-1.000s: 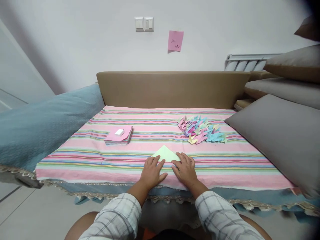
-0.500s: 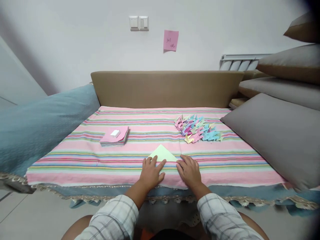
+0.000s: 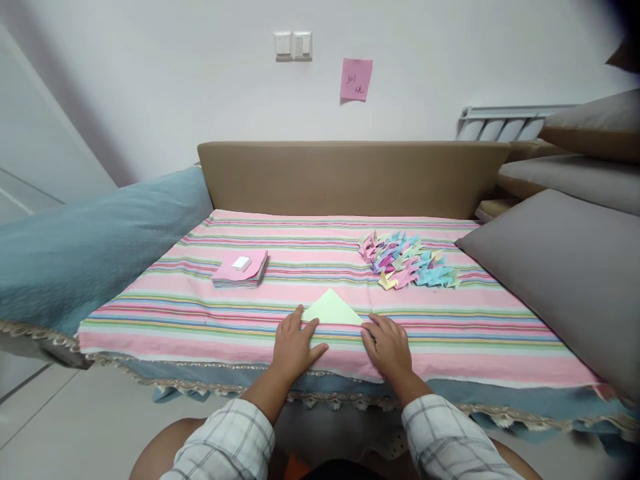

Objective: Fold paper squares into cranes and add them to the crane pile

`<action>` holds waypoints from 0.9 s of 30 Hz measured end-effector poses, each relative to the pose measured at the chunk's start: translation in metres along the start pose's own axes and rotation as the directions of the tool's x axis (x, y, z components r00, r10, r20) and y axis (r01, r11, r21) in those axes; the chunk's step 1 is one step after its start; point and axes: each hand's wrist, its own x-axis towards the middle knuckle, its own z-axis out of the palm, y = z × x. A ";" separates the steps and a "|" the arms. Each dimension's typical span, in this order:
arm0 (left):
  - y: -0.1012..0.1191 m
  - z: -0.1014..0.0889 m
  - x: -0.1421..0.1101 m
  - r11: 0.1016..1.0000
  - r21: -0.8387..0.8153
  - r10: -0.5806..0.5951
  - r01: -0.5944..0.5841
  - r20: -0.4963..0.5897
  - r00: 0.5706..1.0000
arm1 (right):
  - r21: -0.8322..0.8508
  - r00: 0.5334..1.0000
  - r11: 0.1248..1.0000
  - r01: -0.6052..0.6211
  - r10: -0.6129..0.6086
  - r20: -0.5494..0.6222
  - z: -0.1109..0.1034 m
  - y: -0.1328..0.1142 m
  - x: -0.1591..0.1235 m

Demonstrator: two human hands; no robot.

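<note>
At the left a blue cover (image 3: 105,243) drapes the sofa's side, meeting a pink striped cloth (image 3: 305,257) spread across the seat. On the cloth sits a stack of paper (image 3: 254,268), pink on top, with a small white block (image 3: 241,263) lying on it. Nearer the person, the left hand (image 3: 293,343) rests palm down, its grip spread, fingertips at the left corner and lower edge of a pale green paper triangle (image 3: 331,309). That triangle lies flat between the hands, point toward the backrest (image 3: 350,179). The right hand (image 3: 387,347) is at its right corner, fingers bent; whether its grip pinches the paper I cannot tell. Beyond that hand lies a cluster of folded paper pieces (image 3: 407,260), mostly pink, blue and yellow, then a large grey cushion (image 3: 555,273).
</note>
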 end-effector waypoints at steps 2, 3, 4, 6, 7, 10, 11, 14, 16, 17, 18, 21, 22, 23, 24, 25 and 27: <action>-0.008 -0.002 -0.003 0.999 0.004 -0.033 0.033 -0.009 0.999 | -0.004 1.000 1.000 -0.001 0.001 0.004 0.001 0.001 -0.001; -0.012 -0.003 -0.005 0.999 0.006 -0.048 0.048 -0.014 0.999 | -0.005 1.000 1.000 -0.003 0.003 0.006 0.001 0.001 -0.002; -0.015 -0.004 -0.007 0.998 0.008 -0.063 0.064 -0.020 0.998 | -0.007 1.000 1.000 -0.005 0.005 0.010 0.001 0.002 -0.002; -0.020 -0.005 -0.010 0.996 0.013 -0.092 0.093 -0.032 0.995 | -0.009 1.000 1.000 -0.009 0.009 0.016 0.001 0.002 -0.003; -0.021 -0.006 -0.012 0.994 0.016 -0.104 0.105 -0.037 0.994 | -0.010 1.000 1.000 -0.009 0.009 0.018 0.001 0.002 -0.003; -0.025 -0.007 -0.015 0.991 0.024 -0.133 0.135 -0.050 0.990 | -0.006 1.000 1.000 -0.003 0.003 0.012 0.001 0.003 -0.003; -0.026 -0.007 -0.016 0.989 0.025 -0.142 0.143 -0.053 0.988 | -0.004 1.000 1.000 -0.001 0.001 0.009 0.001 0.003 -0.003; -0.029 -0.008 -0.018 0.986 0.025 -0.166 0.167 -0.062 0.984 | -0.001 1.000 1.000 -0.002 0.002 0.013 0.000 0.003 -0.003; -0.031 -0.011 -0.018 0.984 0.020 -0.175 0.176 -0.062 0.983 | -0.002 1.000 1.000 -0.003 0.003 0.017 0.000 0.003 -0.003; -0.032 -0.012 -0.017 0.983 0.015 -0.181 0.182 -0.059 0.982 | -0.001 1.000 1.000 -0.002 0.002 0.017 0.000 0.003 -0.003; -0.033 -0.014 -0.015 0.981 0.006 -0.192 0.192 -0.054 0.980 | 0.002 1.000 1.000 -0.002 0.002 0.017 0.001 0.003 -0.003; -0.032 -0.020 -0.006 0.965 -0.056 -0.260 0.258 -0.037 0.965 | 0.014 1.000 1.000 -0.003 0.003 0.025 0.001 0.003 -0.003; -0.031 -0.021 -0.001 0.956 -0.086 -0.284 0.280 -0.029 0.959 | 0.021 0.999 1.000 -0.006 0.006 0.033 0.001 0.003 -0.003; -0.029 -0.022 0.004 0.949 -0.116 -0.298 0.294 -0.016 0.955 | 0.027 0.999 1.000 -0.012 0.010 0.041 0.002 0.003 -0.003; -0.026 -0.022 0.009 0.944 -0.140 -0.301 0.298 -0.003 0.954 | 0.036 0.999 0.999 -0.018 0.016 0.049 0.002 0.004 -0.003; -0.023 -0.022 0.014 0.941 -0.156 -0.301 0.299 0.010 0.954 | 0.046 0.998 0.999 -0.025 0.023 0.059 0.002 0.004 -0.002; -0.017 -0.019 0.023 0.937 -0.168 -0.306 0.307 0.034 0.952 | 0.068 0.996 0.997 -0.043 0.038 0.075 0.002 0.004 -0.002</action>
